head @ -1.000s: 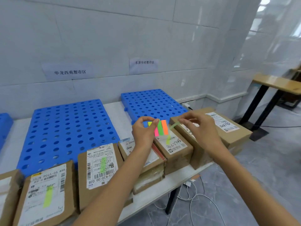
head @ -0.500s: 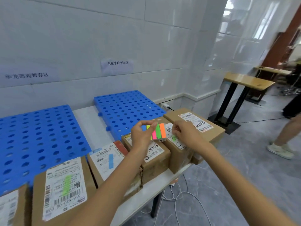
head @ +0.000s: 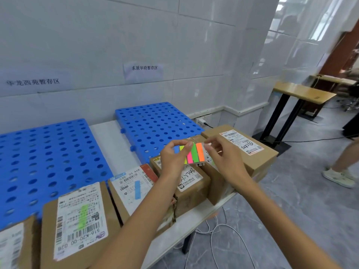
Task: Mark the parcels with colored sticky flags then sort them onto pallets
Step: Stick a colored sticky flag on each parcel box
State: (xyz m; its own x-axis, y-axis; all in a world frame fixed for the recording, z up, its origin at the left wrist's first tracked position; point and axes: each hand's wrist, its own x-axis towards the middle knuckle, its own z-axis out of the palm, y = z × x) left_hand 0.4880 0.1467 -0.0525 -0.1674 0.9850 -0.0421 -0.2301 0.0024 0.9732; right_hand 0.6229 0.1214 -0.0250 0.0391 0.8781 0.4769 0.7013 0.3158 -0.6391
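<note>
My left hand (head: 172, 159) pinches a pad of colored sticky flags (head: 194, 153) with blue, yellow, pink, green and orange strips, held above the parcels. My right hand (head: 223, 157) has its fingertips at the pad's top right edge. Brown cardboard parcels line the table's front edge: one bears a green flag (head: 82, 216), another a blue flag (head: 137, 189), a third (head: 194, 183) lies under my hands, and the largest (head: 250, 152) sits at the right end. Two blue perforated pallets (head: 44, 156) (head: 153, 123) lie behind them.
Paper signs hang on the tiled wall above each pallet. White cables dangle under the table (head: 194, 228) at its right end. A wooden bench (head: 303, 92) stands at the right, and another person's leg and shoe (head: 339, 177) are at the right edge.
The view has swung right. My right hand, which held a peeled green flag a second ago, came back to the flag pad. A person's legs came into view at right.
</note>
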